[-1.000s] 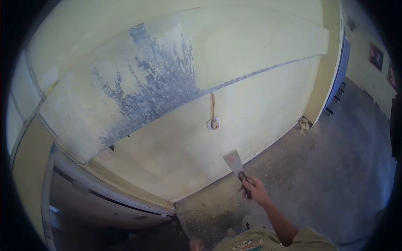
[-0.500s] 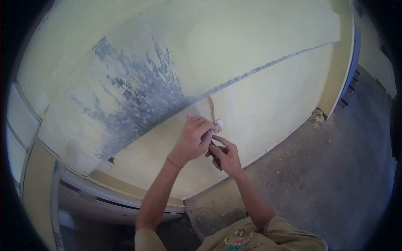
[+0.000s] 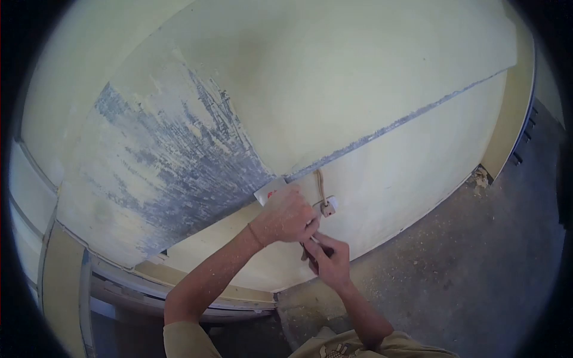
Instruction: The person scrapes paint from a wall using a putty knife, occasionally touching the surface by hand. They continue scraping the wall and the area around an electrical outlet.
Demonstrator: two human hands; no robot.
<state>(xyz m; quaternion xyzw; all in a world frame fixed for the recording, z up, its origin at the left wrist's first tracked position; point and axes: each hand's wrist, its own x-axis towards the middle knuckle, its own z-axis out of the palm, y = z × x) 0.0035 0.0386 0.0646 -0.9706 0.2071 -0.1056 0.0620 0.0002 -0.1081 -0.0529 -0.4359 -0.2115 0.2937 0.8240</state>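
Note:
A scraper (image 3: 262,192) with a broad pale blade and a red mark lies against the wall at the lower right corner of the scraped grey patch (image 3: 203,161). My left hand (image 3: 286,216) is closed around it just behind the blade, hiding most of its middle. Lower down, my right hand (image 3: 329,261) is wrapped round the handle end, where a dark part shows between the fingers. Pale dust speckles my left hand and forearm.
A socket (image 3: 327,209) with a cable sits on the wall right of my hands. A narrow grey scraped strip (image 3: 388,129) runs up to the right. Wooden trim (image 3: 59,280) stands at left. Flakes litter the concrete floor (image 3: 430,256).
Both hands and the scraper have moved slightly down in the view, and the blade now shows more plainly against the patch's edge. The view has shifted, with the socket now lower and further right.

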